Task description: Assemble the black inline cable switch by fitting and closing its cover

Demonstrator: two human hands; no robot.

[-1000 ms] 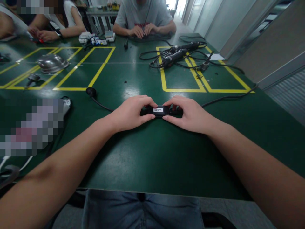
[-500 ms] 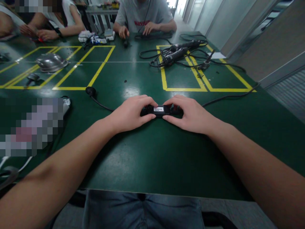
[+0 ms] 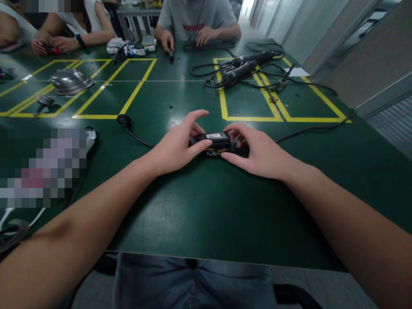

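Note:
A small black device with a white label lies on the green table, its top cover lifted so a circuit board shows beneath. My left hand pinches the cover's left end between thumb and lower fingers, with the index finger raised. My right hand holds the device's right end, fingers curled around it. A black cable runs from the device towards the left, ending in a round plug.
Yellow tape rectangles mark the table. Black power tools with tangled cables lie at the far right. A grey metal part sits at the far left. Other people's hands work along the far edge. A blurred patch covers the near left.
The device's black cover has come up off the base, showing the board beneath. My left index finger has lifted off the device. The view has tilted slightly.

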